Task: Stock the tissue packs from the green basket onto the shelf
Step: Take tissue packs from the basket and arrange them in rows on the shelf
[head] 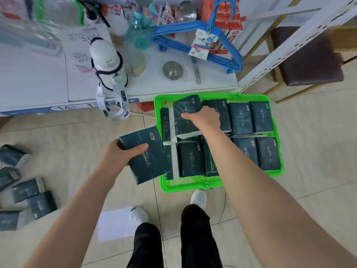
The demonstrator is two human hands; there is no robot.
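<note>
A person stood over a green basket (pixel 193 184) that sat on the floor against the front edge of a low white shelf (pixel 48 80). The left hand (pixel 123 151) held one dark green tissue pack (pixel 148 161) just left of the basket, thumb curled across its face and fingers wrapped behind it. The right hand (pixel 204 118) reached into the basket's far left part and gripped a second pack (pixel 185 115), which was tilted up above its neighbours. The thumb lay along that pack's face; the other fingers were hidden behind it. More packs (pixel 241 118) lay flat in rows, filling the rest of the basket, some partly covered by the right forearm. At the left edge of the view, loose packs (pixel 25 190) lay scattered on the floor, blurred and partly cut off. The shelf held a white bottle (pixel 108 62) with a printed strap hanging over the edge, a bundle of blue hangers (pixel 212 51) and a small round metal lid (pixel 172 70). Goods further back were too blurred to name. The floor (pixel 309 142) was pale beige tile. A white sheet of paper (pixel 114 223) lay near the person's white shoes (pixel 139 215). A dark padded chair (pixel 307 57) stood beyond the shelf's right end.
</note>
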